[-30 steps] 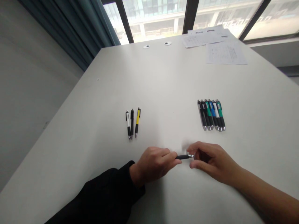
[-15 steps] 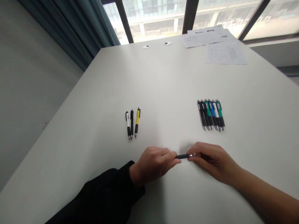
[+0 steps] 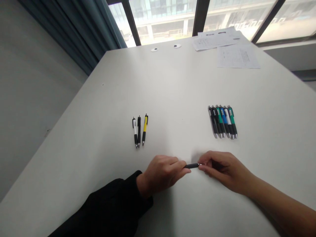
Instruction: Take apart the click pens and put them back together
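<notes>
Between my two hands a pen (image 3: 192, 166) lies level, its black grip showing and its silver tip toward the right. My left hand (image 3: 164, 172) wraps around the barrel, hiding that end of the pen. With thumb and fingertips, my right hand (image 3: 225, 169) pinches the silver tip. Beyond my left hand lie a white pen (image 3: 135, 130), a black pen (image 3: 139, 131) and a yellow pen (image 3: 144, 128), tips toward me. Past my right hand, several pens (image 3: 223, 121) in black, green, blue and white lie side by side in a tight row.
The white table (image 3: 172, 92) stretches to the window. Sheets of paper (image 3: 238, 56) lie at its far right, and two small white ovals with dark spots (image 3: 177, 46) are near the back edge. A blue curtain (image 3: 74, 29) hangs at the far left.
The fingers of my right hand have shifted slightly at the pen's silver tip, and less of the metal shows. My left hand keeps its hold; the lying pens are unmoved.
</notes>
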Action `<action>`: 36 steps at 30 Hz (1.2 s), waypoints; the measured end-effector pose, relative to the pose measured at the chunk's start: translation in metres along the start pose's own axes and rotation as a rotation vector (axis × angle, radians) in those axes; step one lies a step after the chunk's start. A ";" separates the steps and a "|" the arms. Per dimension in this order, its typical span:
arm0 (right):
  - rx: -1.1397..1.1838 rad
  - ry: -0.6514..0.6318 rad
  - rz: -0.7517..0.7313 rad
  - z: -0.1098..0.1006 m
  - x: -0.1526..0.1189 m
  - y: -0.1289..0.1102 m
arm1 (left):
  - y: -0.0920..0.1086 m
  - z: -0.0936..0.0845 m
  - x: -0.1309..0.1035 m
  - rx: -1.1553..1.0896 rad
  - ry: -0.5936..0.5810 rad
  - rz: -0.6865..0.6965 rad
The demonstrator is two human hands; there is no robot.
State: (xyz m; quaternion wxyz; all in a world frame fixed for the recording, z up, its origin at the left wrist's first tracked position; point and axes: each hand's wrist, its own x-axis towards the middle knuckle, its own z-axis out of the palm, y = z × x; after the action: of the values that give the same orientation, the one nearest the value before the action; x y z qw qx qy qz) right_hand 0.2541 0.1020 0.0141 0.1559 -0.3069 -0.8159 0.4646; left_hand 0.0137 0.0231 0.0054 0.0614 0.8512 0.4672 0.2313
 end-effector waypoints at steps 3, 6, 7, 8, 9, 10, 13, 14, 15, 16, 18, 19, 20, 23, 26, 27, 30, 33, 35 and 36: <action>0.068 0.020 -0.081 0.000 -0.001 0.002 | 0.000 -0.001 0.000 -0.026 -0.012 -0.013; 0.124 0.048 -0.161 -0.001 -0.002 0.001 | 0.000 -0.001 0.000 -0.055 -0.032 -0.033; 0.133 0.067 -0.159 -0.002 -0.002 0.001 | -0.001 -0.001 0.000 -0.062 -0.034 -0.038; 0.137 0.091 -0.146 -0.002 -0.003 0.002 | -0.001 -0.001 -0.001 -0.064 -0.034 -0.041; 0.130 0.117 -0.127 -0.003 -0.003 0.002 | -0.001 -0.001 -0.001 -0.062 -0.029 -0.043; 0.107 0.150 -0.106 -0.004 -0.003 0.003 | -0.002 -0.001 -0.001 -0.056 -0.022 -0.043; -0.055 0.255 -0.064 -0.006 -0.002 0.008 | -0.004 -0.001 -0.001 -0.023 0.016 -0.035; -0.113 0.274 -0.059 -0.006 -0.002 0.010 | -0.004 -0.001 -0.001 -0.010 0.031 -0.029; -0.160 0.284 -0.055 -0.007 -0.001 0.011 | -0.005 -0.001 -0.001 0.003 0.046 -0.024; -0.189 0.283 -0.051 -0.006 0.000 0.012 | -0.005 -0.001 -0.001 0.015 0.057 -0.019; -0.203 0.273 -0.051 -0.006 0.002 0.014 | -0.006 -0.001 0.000 0.037 0.070 -0.008; -0.197 0.268 -0.055 -0.005 0.002 0.014 | -0.006 -0.001 0.000 0.047 0.072 -0.001; -0.189 0.262 -0.062 -0.005 0.003 0.014 | -0.006 -0.001 0.001 0.056 0.074 0.006; -0.161 0.240 -0.101 -0.004 0.004 0.015 | -0.006 0.000 0.001 0.080 0.081 0.016; -0.154 0.237 -0.121 -0.003 0.005 0.015 | -0.006 0.001 0.001 0.078 0.084 0.015; -0.161 0.241 -0.122 -0.002 0.005 0.015 | -0.005 0.001 0.001 0.072 0.085 0.013; -0.192 0.264 -0.112 -0.001 0.003 0.013 | -0.006 0.000 0.001 0.046 0.093 0.000; -0.185 0.285 -0.127 0.000 -0.001 0.012 | -0.006 -0.001 0.001 0.028 0.103 -0.010; -0.184 0.259 -0.191 0.001 -0.004 0.011 | -0.006 -0.001 0.001 0.015 0.109 -0.005; -0.198 0.238 -0.231 0.001 -0.005 0.010 | -0.006 -0.001 0.002 0.008 0.114 0.002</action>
State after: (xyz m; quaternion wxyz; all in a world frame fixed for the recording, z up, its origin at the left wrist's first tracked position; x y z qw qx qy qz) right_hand 0.2609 0.1025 0.0050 0.2726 -0.2776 -0.8632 0.3217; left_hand 0.0091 0.0279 0.0046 0.0312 0.8373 0.4700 0.2775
